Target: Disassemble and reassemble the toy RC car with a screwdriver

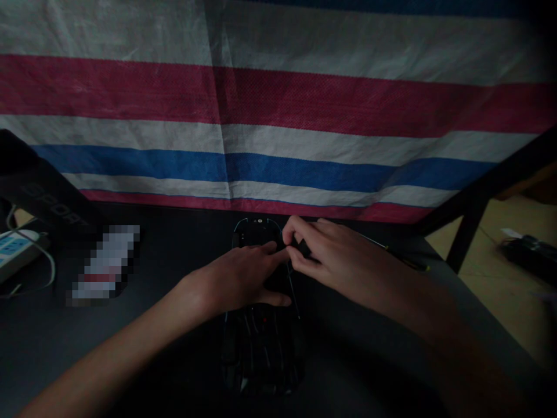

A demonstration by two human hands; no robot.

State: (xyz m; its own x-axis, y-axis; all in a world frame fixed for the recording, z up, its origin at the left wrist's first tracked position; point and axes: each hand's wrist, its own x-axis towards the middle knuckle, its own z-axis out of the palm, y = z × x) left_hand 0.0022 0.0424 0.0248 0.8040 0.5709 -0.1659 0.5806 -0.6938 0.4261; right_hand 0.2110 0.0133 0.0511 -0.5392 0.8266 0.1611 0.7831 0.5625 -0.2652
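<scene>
A sheet hangs behind the table's far edge. Mid-table lies a device, the left hand over it, the right hand at its right side. Near the far right corner, a tool; by the left edge, a power strip, a box behind it.

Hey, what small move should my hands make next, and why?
I'd probably press the black car-shaped body gently steady with your left hand: it lies across the body, while your right hand has its fingers around a small dark piece near the right edge.
</scene>
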